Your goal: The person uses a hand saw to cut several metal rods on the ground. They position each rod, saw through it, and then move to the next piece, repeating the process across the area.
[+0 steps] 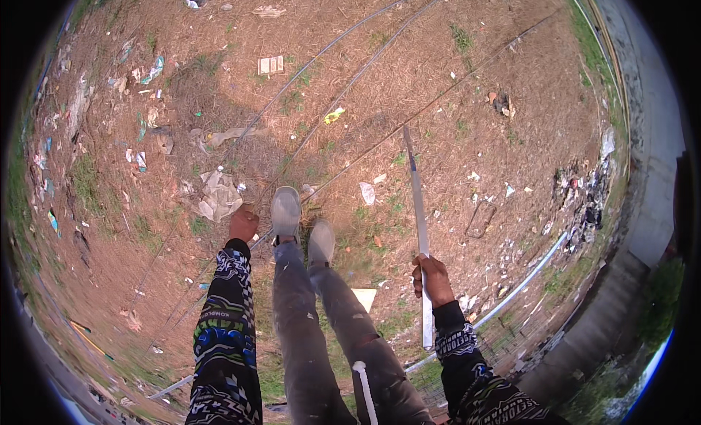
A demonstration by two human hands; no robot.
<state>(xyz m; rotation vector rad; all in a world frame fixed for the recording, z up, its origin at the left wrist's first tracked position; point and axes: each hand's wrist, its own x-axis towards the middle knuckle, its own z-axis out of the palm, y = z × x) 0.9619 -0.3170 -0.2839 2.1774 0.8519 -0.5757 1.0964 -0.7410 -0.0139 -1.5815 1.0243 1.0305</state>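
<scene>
My right hand (434,279) is closed round a long, flat, silver-grey metal bar (419,213). The bar points away from me over the ground. Its far end is narrower and darker, and a short length sticks out behind my fist. On the other side, my left hand (244,225) is curled into a fist beside my left shoe (286,212). Whatever it may hold is hidden by the fingers. A crumpled pale sheet (220,196) lies on the ground just beyond that fist.
Dry, brownish ground carries scattered litter, with a dark rubbish heap (584,206) at right. Thin cables (350,83) run across it. A pale blue pipe (537,268) lies to the right. Beyond stands a grey concrete wall (577,352). A yellow scrap (334,116) lies ahead.
</scene>
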